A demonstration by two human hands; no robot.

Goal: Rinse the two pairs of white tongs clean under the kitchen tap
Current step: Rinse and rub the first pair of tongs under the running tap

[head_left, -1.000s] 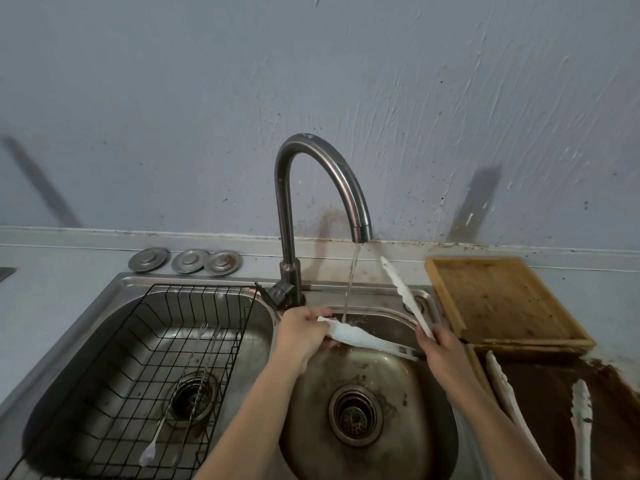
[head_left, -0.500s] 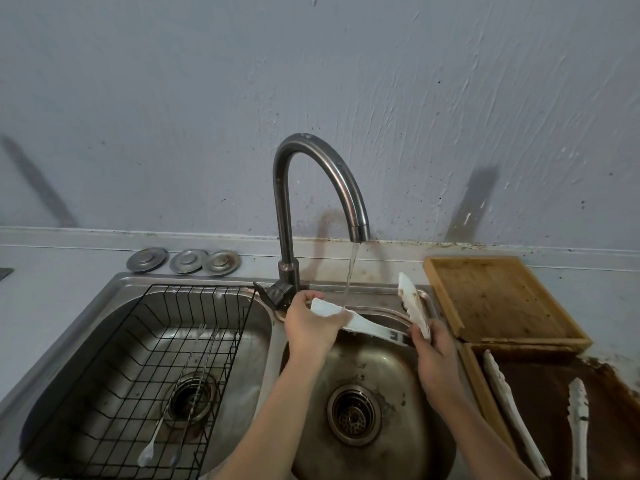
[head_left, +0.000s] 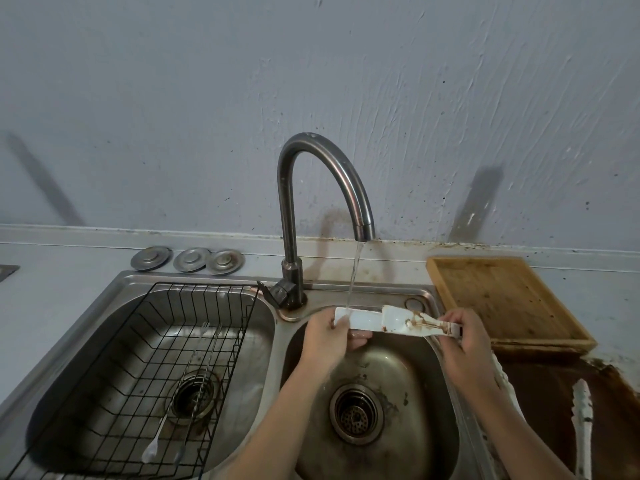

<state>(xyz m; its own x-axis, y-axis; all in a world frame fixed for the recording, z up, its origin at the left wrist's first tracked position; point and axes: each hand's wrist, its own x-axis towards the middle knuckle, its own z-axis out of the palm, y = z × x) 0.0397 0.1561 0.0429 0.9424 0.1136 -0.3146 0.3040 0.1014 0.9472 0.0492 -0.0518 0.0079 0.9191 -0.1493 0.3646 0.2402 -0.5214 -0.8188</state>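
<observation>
Both hands are gripping one pair of white tongs (head_left: 398,322) — left hand (head_left: 325,337) closed on the 9 o'clock tip, right hand (head_left: 464,337) on the 3 o'clock hinge, long axis lying level under the tap (head_left: 325,188); a second pair (head_left: 581,424) is lying at 4 o'clock.

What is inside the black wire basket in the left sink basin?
Through the black wire basket show a white-tipped utensil and thin metal ones, over the basin's drain. The basket's near corner is out of frame.

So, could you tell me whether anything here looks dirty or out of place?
Yes: the tongs held under the tap carry brown streaks near the right hand, away from the water, and brown staining spreads over the counter below the wooden board.
</observation>
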